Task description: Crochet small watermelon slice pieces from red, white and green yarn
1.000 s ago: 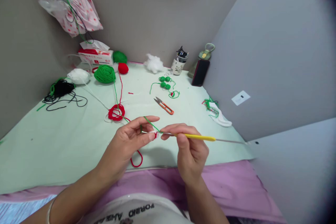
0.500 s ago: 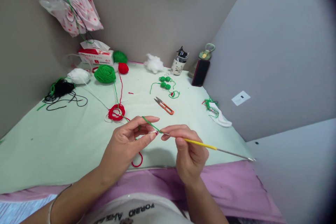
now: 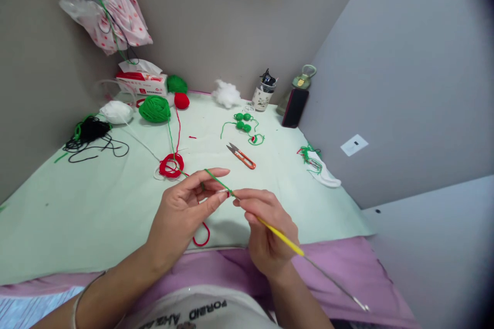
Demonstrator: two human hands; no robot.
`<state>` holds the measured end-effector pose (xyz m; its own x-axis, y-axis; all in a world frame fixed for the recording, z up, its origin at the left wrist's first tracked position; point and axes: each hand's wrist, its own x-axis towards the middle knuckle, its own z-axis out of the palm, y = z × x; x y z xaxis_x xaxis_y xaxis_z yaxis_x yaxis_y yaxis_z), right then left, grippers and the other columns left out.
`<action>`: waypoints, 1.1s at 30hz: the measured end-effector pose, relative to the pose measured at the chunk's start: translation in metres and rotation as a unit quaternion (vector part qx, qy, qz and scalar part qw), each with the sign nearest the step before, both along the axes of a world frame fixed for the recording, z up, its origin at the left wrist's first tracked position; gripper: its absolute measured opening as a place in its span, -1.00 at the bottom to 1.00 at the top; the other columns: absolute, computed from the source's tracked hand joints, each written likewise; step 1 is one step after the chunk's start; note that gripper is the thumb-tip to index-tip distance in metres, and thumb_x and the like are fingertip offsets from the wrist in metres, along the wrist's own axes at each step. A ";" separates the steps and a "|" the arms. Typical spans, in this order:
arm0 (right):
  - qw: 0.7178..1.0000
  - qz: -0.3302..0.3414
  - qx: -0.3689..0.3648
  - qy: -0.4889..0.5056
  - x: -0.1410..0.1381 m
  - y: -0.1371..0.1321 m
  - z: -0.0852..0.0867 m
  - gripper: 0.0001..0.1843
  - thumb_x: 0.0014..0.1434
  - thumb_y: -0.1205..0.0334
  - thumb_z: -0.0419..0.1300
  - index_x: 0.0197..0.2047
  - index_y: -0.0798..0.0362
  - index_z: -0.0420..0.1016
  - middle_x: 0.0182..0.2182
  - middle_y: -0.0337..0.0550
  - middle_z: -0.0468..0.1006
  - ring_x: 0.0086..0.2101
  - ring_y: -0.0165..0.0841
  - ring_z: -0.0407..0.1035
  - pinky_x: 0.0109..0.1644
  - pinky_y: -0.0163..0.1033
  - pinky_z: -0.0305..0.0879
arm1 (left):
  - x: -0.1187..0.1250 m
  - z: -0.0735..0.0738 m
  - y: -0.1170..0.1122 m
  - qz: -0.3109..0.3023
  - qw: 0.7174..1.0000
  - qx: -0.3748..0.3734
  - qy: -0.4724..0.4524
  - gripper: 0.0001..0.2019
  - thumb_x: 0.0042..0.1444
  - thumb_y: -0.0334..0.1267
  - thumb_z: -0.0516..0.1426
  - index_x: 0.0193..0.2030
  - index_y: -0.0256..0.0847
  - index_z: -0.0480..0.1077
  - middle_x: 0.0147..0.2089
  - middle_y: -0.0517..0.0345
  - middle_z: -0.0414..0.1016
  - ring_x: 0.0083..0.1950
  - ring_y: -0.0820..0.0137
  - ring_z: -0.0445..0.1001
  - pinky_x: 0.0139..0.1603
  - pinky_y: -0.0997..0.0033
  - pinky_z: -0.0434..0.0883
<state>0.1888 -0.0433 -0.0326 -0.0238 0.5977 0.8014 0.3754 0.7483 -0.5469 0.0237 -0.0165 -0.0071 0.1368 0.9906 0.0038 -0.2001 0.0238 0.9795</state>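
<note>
Between thumb and fingers, my left hand (image 3: 185, 205) pinches a small white and red crochet piece (image 3: 225, 193), mostly covered by the fingertips. Green yarn (image 3: 218, 180) runs over my left index finger down to the piece. My right hand (image 3: 270, 226) is closed around a crochet hook (image 3: 283, 236) with a yellow grip and a metal shaft. Its working tip meets the yarn at the piece, and the other end slants down to the right. A red yarn loop (image 3: 201, 236) hangs below my left hand.
Orange thread snips (image 3: 241, 156) lie beyond my hands, near small green crocheted balls (image 3: 243, 122). A red yarn coil (image 3: 171, 165), a green yarn ball (image 3: 154, 108) and a white yarn ball (image 3: 116, 112) sit to the left. A phone (image 3: 295, 108) leans on a bottle (image 3: 304, 79) at the back right.
My right hand has shifted slightly left, towards my left hand. The hook has turned, so its far end has swung down. My left hand has barely moved.
</note>
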 end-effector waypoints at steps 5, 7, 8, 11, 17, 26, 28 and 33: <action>0.998 -0.030 0.027 -0.038 -0.004 -0.001 -0.004 -0.71 0.39 0.39 0.16 0.10 -0.07 0.55 -0.07 0.01 0.69 -0.14 -0.26 0.63 -0.17 -0.14 0.63 | -0.001 -0.001 -0.002 0.010 1.000 0.009 0.003 -0.78 0.09 -0.24 0.42 -0.09 0.00 0.69 -0.29 0.23 0.56 -0.24 0.42 0.54 -0.16 0.49 0.49; 0.999 -0.033 0.030 -0.030 -0.005 0.000 -0.005 -0.70 0.38 0.41 0.16 0.09 -0.07 0.56 -0.08 0.00 0.69 -0.13 -0.26 0.62 -0.15 -0.14 0.62 | -0.001 -0.002 -0.002 -0.008 1.000 0.000 0.002 -0.74 0.10 -0.23 0.42 -0.04 0.01 0.68 -0.29 0.24 0.57 -0.24 0.43 0.54 -0.15 0.50 0.49; 0.999 -0.029 0.026 -0.015 -0.006 0.001 -0.005 -0.69 0.38 0.42 0.16 0.09 -0.07 0.57 -0.09 -0.02 0.70 -0.13 -0.26 0.62 -0.14 -0.14 0.60 | -0.001 -0.002 -0.002 -0.016 1.000 -0.004 -0.001 -0.72 0.11 -0.22 0.41 -0.01 0.02 0.66 -0.29 0.25 0.57 -0.23 0.44 0.55 -0.14 0.51 0.49; 0.999 -0.012 -0.003 0.044 -0.008 0.005 -0.006 -0.69 0.38 0.45 0.15 0.05 -0.07 0.60 -0.15 -0.09 0.70 -0.14 -0.28 0.59 -0.12 -0.14 0.55 | 0.001 -0.005 -0.003 -0.025 0.999 -0.008 -0.021 -0.68 0.12 -0.22 0.41 0.04 0.04 0.64 -0.29 0.28 0.56 -0.22 0.46 0.56 -0.11 0.54 0.50; 0.980 0.019 -0.084 0.179 -0.010 0.016 -0.010 -0.78 0.41 0.33 0.19 -0.10 -0.12 0.67 -0.24 -0.19 0.68 -0.15 -0.31 0.53 -0.04 -0.15 0.46 | 0.005 -0.009 -0.007 -0.016 0.999 -0.019 -0.030 -0.70 0.17 -0.19 0.38 0.05 0.03 0.62 -0.27 0.28 0.58 -0.18 0.44 0.56 -0.03 0.50 0.49; 0.931 0.140 -0.176 0.286 0.000 0.025 -0.013 -0.85 0.39 0.13 0.26 -0.19 -0.12 0.68 -0.30 -0.24 0.67 -0.22 -0.36 0.46 -0.18 -0.26 0.36 | -0.002 -0.006 0.004 -0.045 0.997 0.030 0.062 -0.64 0.34 -0.01 0.18 0.20 0.02 0.54 0.08 0.09 0.52 0.16 0.21 0.43 0.12 0.30 0.38; 0.933 0.147 -0.174 0.277 0.001 0.025 -0.012 -0.85 0.39 0.14 0.26 -0.18 -0.11 0.68 -0.30 -0.24 0.67 -0.22 -0.37 0.47 -0.20 -0.26 0.34 | 0.000 -0.004 0.007 -0.081 0.995 0.016 0.056 -0.59 0.38 0.03 0.12 0.27 0.03 0.50 0.09 0.09 0.54 0.17 0.19 0.42 0.15 0.26 0.35; 0.939 0.157 -0.167 0.257 0.004 0.024 -0.009 -0.84 0.40 0.18 0.24 -0.17 -0.11 0.68 -0.29 -0.22 0.66 -0.19 -0.35 0.48 -0.15 -0.23 0.36 | 0.006 -0.004 0.010 -0.128 0.992 0.003 0.016 -0.56 0.41 0.04 0.06 0.27 -0.08 0.50 -0.40 0.24 0.34 -0.33 0.37 0.32 -0.22 0.37 0.35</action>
<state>0.1930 -0.0190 -0.0411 0.0991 0.8455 0.5247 -0.2130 0.5330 -0.8188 0.0295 -0.0066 -0.0114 0.3838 0.9234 0.0020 -0.1573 0.0633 0.9855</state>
